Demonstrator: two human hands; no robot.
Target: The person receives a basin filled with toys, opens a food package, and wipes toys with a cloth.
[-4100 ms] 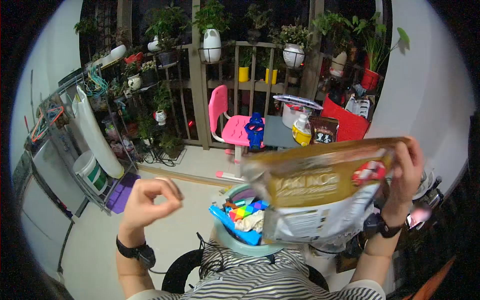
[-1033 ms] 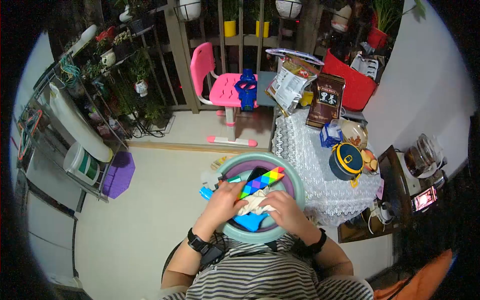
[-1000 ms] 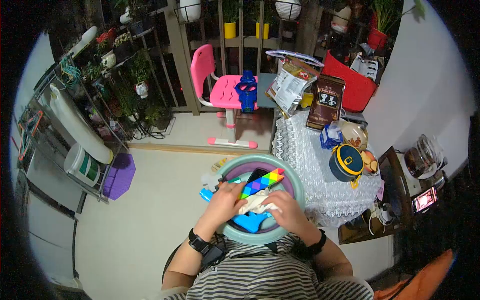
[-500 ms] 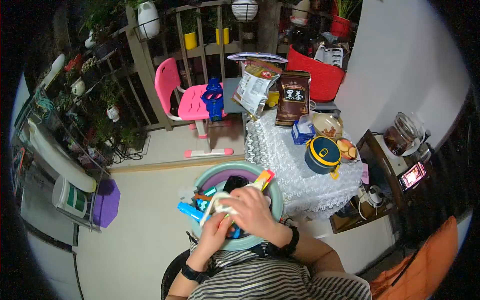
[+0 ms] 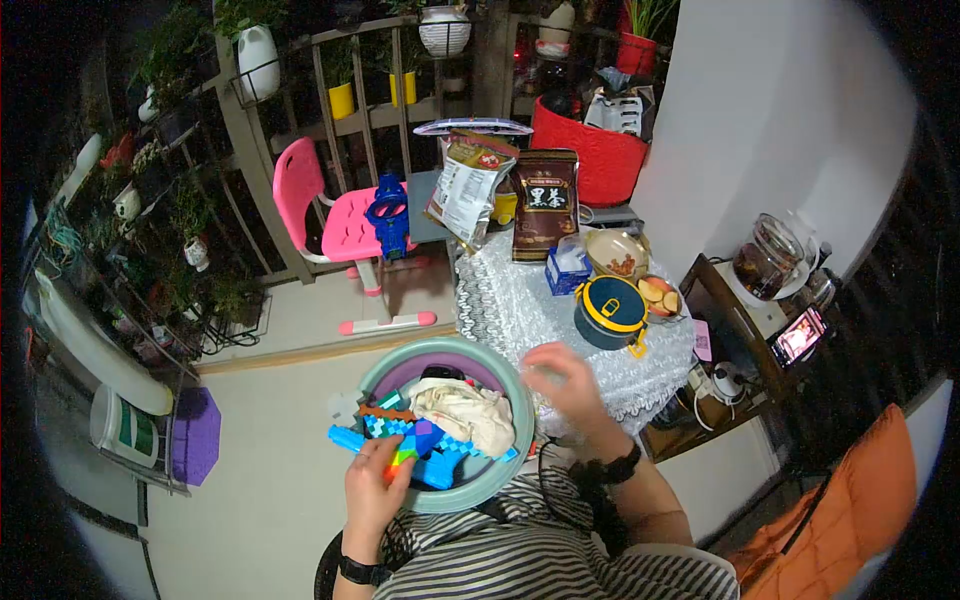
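Note:
A pale green basin [image 5: 372,372] sits in front of my lap, with a purple inner basin and a heap of toys inside. My left hand [image 5: 375,485] is closed on a rainbow-coloured toy [image 5: 403,452] at the basin's near left side; its exact kind is partly hidden by my fingers. Beneath it lie blue pixel-patterned toy pieces [image 5: 385,426] and a bright blue toy [image 5: 347,438] sticking out over the rim. A crumpled cream cloth [image 5: 465,412] rests on the heap. My right hand [image 5: 565,385], blurred, hovers beside the right rim, fingers apart and nothing visible in them.
A lace-covered table [image 5: 520,320] stands ahead right, bearing a dark lidded pot [image 5: 610,308], snack bags [image 5: 546,205] and bowls. A pink chair [image 5: 350,222] holds a blue toy. To the right are a low shelf [image 5: 720,400], a phone [image 5: 800,335] and an orange cushion-like item [image 5: 850,510].
The cream cloth has left my hands and lies in the basin. My right hand has moved right, off the heap. My left hand has moved left with the rainbow-coloured toy. The view has shifted.

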